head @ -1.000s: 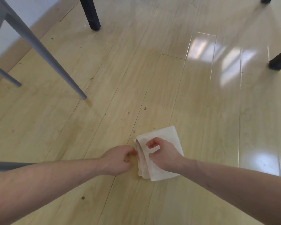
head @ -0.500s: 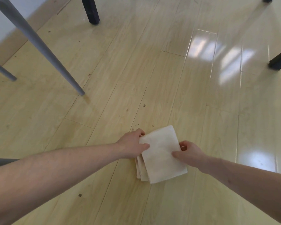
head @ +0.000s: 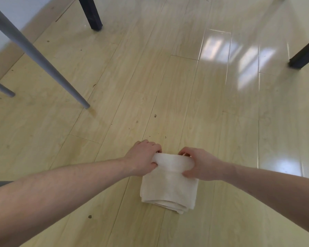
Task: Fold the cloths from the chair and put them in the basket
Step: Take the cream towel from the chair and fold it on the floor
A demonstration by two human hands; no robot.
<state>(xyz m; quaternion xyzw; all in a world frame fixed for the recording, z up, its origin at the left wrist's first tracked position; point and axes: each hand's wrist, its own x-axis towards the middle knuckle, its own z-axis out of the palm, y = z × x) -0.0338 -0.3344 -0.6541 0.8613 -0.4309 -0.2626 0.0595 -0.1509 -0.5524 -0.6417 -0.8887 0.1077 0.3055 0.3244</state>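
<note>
Folded cream-white cloth (head: 169,190) lies on the pale glossy wood-plank floor (head: 168,86), low and centre in the head view; its layered open edges face the wearer, its far edge is raised off the boards. Left hand (head: 143,157) grips the far-left corner, fingers curled over the top and thumb beneath, clamped on the fabric; right hand (head: 202,164) grips the far-right corner in the same manner, fingers closed on the cloth; the fabric between the two hands forms a rounded roll. Both forearms bare, extending from the lower edge of view. Two grey round metal legs (head: 37,56) stand at upper left; a black square leg (head: 91,14) stands at top centre-left, another black leg (head: 305,54) at right edge; all well apart from the cloth.
</note>
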